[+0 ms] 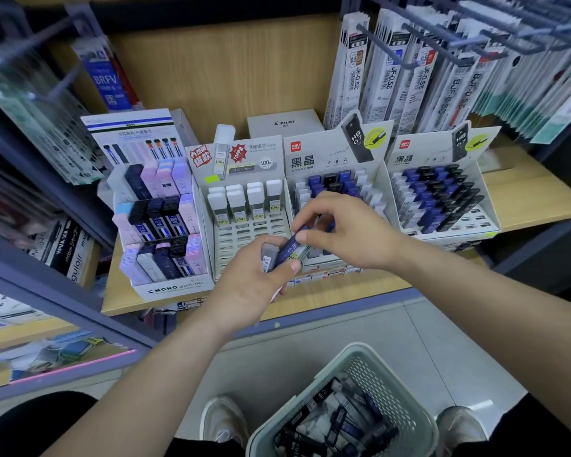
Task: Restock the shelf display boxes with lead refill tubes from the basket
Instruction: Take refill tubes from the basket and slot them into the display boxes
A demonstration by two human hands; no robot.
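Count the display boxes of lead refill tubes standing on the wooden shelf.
4, in one row: MONO box far left, white-tube box beside it, left Deli box third, right Deli box far right. The grey Pilot box behind is not counted.

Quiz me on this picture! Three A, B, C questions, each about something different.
1. Where is the basket? A. floor, by the shoes B. on a hook C. on a box
2. The tube caps in the second display box from the left are? A. red B. white C. green
3. The left hand is? A. flat, empty B. pointing up C. holding lead tubes
Answers: 1A, it sits between the shoes; 2B, every cap is white; 3C, fingers curl round tubes.
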